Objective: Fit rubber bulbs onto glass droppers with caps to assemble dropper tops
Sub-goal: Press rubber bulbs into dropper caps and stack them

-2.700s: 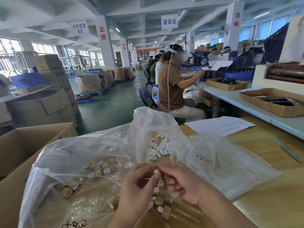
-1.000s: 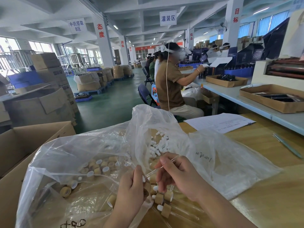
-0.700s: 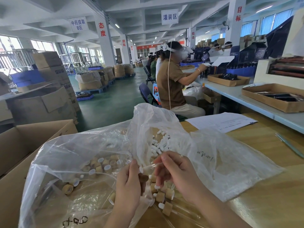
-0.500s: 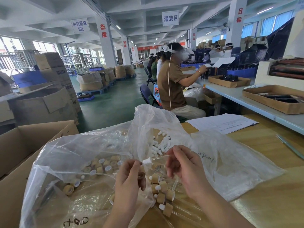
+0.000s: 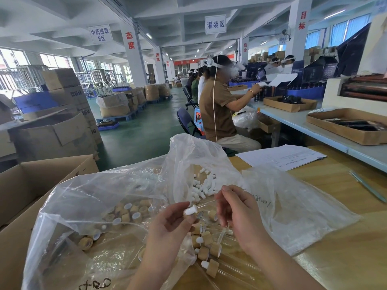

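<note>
Two hands meet close together above the near counter (image 5: 339, 260): the left hand (image 5: 169, 226) pinches a white rubber bulb (image 5: 190, 210) with a tan cap (image 5: 199, 214) against it, and the right hand (image 5: 237, 212) pinches a thin glass dropper (image 5: 212, 201) angled toward that cap. Assembled dropper tops (image 5: 208, 251) lie just below. Loose bulbs (image 5: 201, 190) are piled farther back in a clear plastic bag (image 5: 188, 155). To the left, more caps (image 5: 129, 212) lie in another bag beside a cardboard box (image 5: 31, 185).

left: cardboard box (image 5: 31, 185) wall and heaped plastic bag (image 5: 94, 206) block | far centre: raised bag flap (image 5: 188, 155) bars reach | near centre: dropper tops (image 5: 215, 249) litter | right: wooden table (image 5: 345, 248) lies open; pen (image 5: 367, 187), paper (image 5: 278, 156) farther off
</note>
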Motion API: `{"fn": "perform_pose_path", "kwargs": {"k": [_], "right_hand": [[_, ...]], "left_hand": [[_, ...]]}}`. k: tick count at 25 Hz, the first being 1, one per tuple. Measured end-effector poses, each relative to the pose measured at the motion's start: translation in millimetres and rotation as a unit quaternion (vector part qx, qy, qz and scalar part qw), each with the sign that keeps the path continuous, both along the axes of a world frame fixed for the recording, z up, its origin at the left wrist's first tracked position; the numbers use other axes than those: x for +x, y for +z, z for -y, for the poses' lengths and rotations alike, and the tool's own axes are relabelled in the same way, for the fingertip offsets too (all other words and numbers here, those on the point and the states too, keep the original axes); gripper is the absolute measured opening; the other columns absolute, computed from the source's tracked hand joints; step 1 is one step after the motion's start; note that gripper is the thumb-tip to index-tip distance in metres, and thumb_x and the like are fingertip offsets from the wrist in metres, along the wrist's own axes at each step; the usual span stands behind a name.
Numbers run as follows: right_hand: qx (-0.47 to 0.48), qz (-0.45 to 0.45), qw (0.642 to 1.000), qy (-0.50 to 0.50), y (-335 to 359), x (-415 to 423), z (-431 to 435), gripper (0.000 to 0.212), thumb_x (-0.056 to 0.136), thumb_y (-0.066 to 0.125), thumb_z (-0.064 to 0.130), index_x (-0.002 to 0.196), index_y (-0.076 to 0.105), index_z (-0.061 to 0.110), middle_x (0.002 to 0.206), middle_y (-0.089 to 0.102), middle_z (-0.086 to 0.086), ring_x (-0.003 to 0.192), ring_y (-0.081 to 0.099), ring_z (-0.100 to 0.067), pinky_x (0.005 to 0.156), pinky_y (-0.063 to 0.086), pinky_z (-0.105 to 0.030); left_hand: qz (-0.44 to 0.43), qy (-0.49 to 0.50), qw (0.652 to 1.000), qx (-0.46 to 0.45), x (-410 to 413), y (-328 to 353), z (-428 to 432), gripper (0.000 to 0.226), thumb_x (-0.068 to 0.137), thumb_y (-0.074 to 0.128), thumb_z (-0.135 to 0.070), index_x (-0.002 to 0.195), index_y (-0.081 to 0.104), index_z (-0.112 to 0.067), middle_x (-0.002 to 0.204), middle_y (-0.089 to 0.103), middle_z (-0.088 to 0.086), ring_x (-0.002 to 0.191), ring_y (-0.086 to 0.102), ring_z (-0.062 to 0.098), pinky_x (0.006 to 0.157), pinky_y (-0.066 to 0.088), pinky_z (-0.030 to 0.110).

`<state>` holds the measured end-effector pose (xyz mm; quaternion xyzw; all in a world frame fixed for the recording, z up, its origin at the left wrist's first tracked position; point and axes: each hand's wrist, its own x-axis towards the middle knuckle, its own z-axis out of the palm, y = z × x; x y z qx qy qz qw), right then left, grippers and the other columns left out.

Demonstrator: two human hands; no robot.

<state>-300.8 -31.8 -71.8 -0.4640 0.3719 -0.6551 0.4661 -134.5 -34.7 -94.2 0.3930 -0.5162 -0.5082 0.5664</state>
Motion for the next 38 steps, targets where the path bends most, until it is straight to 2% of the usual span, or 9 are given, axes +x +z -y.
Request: {"fn": "perform_pose_path", "kwargs": {"k": [7, 15, 21, 23, 28, 30, 33, 36, 38], "right_hand": [[-0.013, -0.041, 0.999, -0.018, 1, -1, -1, 0.037, 0.099, 0.047, 0.019, 0.066, 0.062, 0.011, 0.051, 0.052, -0.006, 0.036, 0.043, -0.014, 0.039, 0.037, -0.020], [-0.023, -0.050, 0.997, 0.053, -4, 5, 0, 0.031, 0.096, 0.049, 0.019, 0.070, 0.064, 0.013, 0.058, 0.060, -0.010, 0.042, 0.052, -0.021, 0.042, 0.042, -0.026], [-0.004, -0.049, 0.993, 0.104, -11, 6, 3, 0.032, 0.086, 0.053, 0.031, 0.082, 0.061, 0.001, 0.061, 0.061, -0.010, 0.046, 0.056, -0.022, 0.046, 0.045, -0.027], [0.002, -0.037, 0.993, 0.113, -13, 5, 4, 0.031, 0.087, 0.053, 0.030, 0.083, 0.060, 0.001, 0.061, 0.060, -0.010, 0.047, 0.056, -0.022, 0.046, 0.045, -0.028], [0.035, -0.094, 0.987, 0.126, -17, 13, 1, 0.018, 0.096, 0.056, 0.013, 0.081, 0.064, 0.012, 0.068, 0.059, -0.025, 0.048, 0.054, -0.022, 0.048, 0.046, -0.030], [0.032, -0.103, 0.988, 0.108, -17, 15, 0, 0.022, 0.096, 0.057, 0.011, 0.076, 0.064, 0.017, 0.060, 0.056, -0.016, 0.044, 0.050, -0.021, 0.046, 0.044, -0.030], [0.017, -0.087, 0.992, 0.093, -11, 11, 0, 0.027, 0.095, 0.058, 0.010, 0.071, 0.065, 0.020, 0.053, 0.053, 0.001, 0.044, 0.051, -0.018, 0.045, 0.045, -0.028], [0.008, -0.093, 0.990, 0.101, -9, 11, -2, 0.030, 0.095, 0.058, 0.010, 0.069, 0.065, 0.022, 0.055, 0.055, 0.002, 0.046, 0.051, -0.018, 0.046, 0.045, -0.028], [0.010, -0.097, 0.990, 0.105, -10, 13, -3, 0.025, 0.095, 0.058, 0.009, 0.072, 0.064, 0.019, 0.056, 0.055, 0.000, 0.046, 0.052, -0.020, 0.047, 0.045, -0.030]], "left_hand": [[0.006, 0.028, 0.999, -0.015, 1, -1, 3, 0.032, 0.075, 0.072, 0.005, 0.093, 0.072, -0.022, 0.095, 0.073, 0.005, 0.087, 0.071, 0.025, 0.072, 0.057, 0.024], [0.014, 0.037, 0.999, -0.034, 1, -2, 4, 0.033, 0.073, 0.071, 0.012, 0.096, 0.069, -0.011, 0.091, 0.075, 0.006, 0.086, 0.071, 0.018, 0.068, 0.053, 0.015], [0.012, 0.019, 0.999, -0.030, 1, -4, 3, 0.030, 0.063, 0.076, -0.006, 0.090, 0.073, -0.018, 0.094, 0.074, 0.007, 0.089, 0.071, 0.022, 0.076, 0.058, 0.031], [0.014, 0.019, 0.999, -0.036, 2, -5, 4, 0.029, 0.068, 0.074, 0.000, 0.092, 0.072, -0.016, 0.094, 0.074, 0.008, 0.089, 0.071, 0.023, 0.079, 0.056, 0.036], [0.051, -0.005, 0.997, -0.053, -8, -5, -1, 0.030, 0.075, 0.069, 0.008, 0.098, 0.067, -0.012, 0.089, 0.075, 0.002, 0.084, 0.072, 0.014, 0.066, 0.054, 0.016], [0.062, 0.002, 0.995, -0.076, -12, -6, -2, 0.024, 0.081, 0.067, -0.006, 0.103, 0.065, -0.017, 0.093, 0.075, -0.003, 0.088, 0.071, 0.011, 0.071, 0.055, 0.019], [0.037, 0.021, 0.996, -0.076, -10, -8, -1, 0.034, 0.079, 0.058, -0.035, 0.107, 0.064, -0.016, 0.097, 0.073, 0.001, 0.088, 0.070, 0.021, 0.076, 0.056, 0.036], [0.093, 0.057, 0.988, -0.112, -9, -7, -1, 0.035, 0.081, 0.052, -0.046, 0.083, 0.063, -0.013, 0.066, 0.065, 0.005, 0.059, 0.063, 0.019, 0.058, 0.051, 0.025], [0.147, 0.068, 0.977, -0.139, -9, -8, -1, 0.044, 0.081, 0.046, -0.053, 0.074, 0.057, -0.011, 0.055, 0.057, 0.004, 0.050, 0.053, 0.014, 0.050, 0.044, 0.022]]}}
